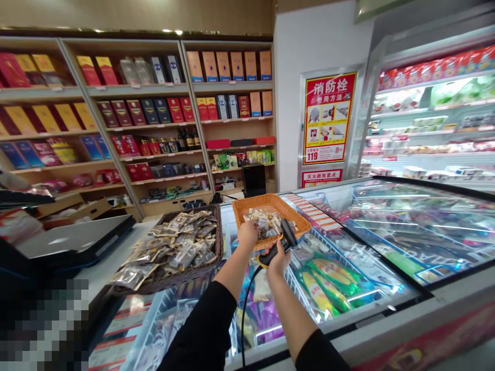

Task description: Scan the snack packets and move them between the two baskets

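My right hand (279, 256) is wrapped around the handle of a black barcode scanner (289, 234) with a yellow base end. Its black cable hangs down between my forearms. At the near left side of an orange woven basket (286, 206), my left hand (248, 234) reaches over the rim, fingers curled at the small packets (266, 220) inside. Whatever those fingertips hold is hidden. To the left stands a dark brown woven basket (219, 226), heaped with flat sachets (176, 245) in beige and clear wrapping.
Both baskets rest on a glass-topped chest freezer (386, 270) holding bagged goods. A grey flat-topped device (77, 237) stands on the counter at left. Shelves of boxed bottles (154, 111) line the back wall. A lit refrigerated display (429, 123) stands at right.
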